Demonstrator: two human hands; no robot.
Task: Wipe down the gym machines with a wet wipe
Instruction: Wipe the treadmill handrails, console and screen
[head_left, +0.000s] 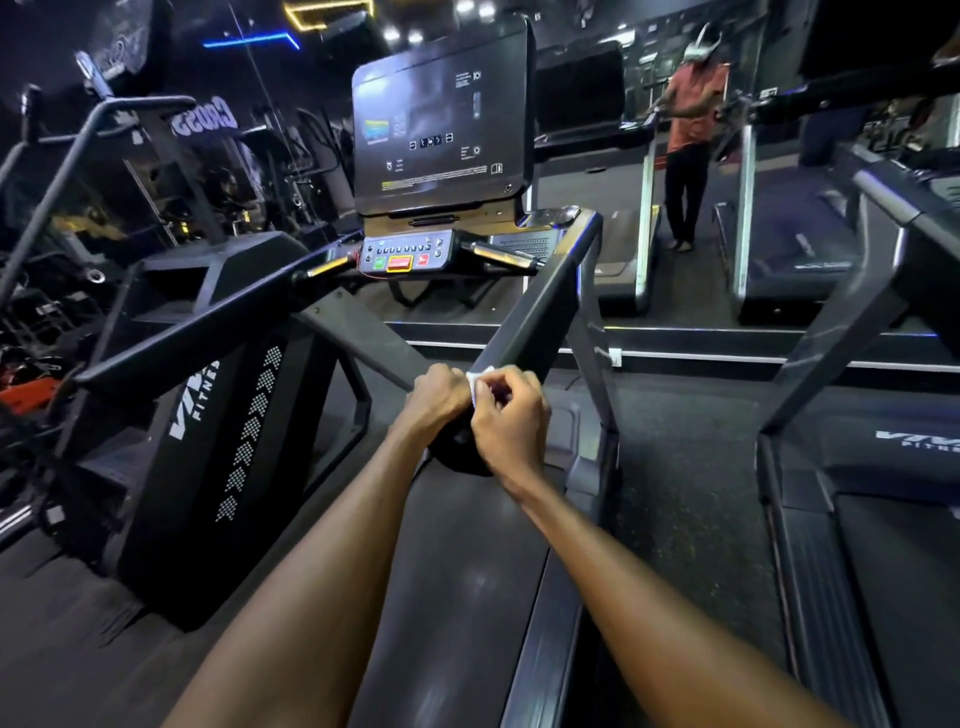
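A black treadmill fills the middle of the head view, its console screen (441, 124) upright at the top and its button panel (405, 254) below. The right handrail (545, 296) runs down toward me. At the rail's near end my left hand (439, 400) and my right hand (511, 421) meet, both pinching a small white wet wipe (477, 382) between curled fingers. Most of the wipe is hidden by my fingers. A dark round object (457, 452) sits under my hands; what it is cannot be made out.
The treadmill belt (457, 597) stretches under my forearms. A stair-climber machine (208, 415) stands on the left, a second treadmill (883, 467) on the right. A mirror wall ahead reflects a person (691, 135) in an orange shirt.
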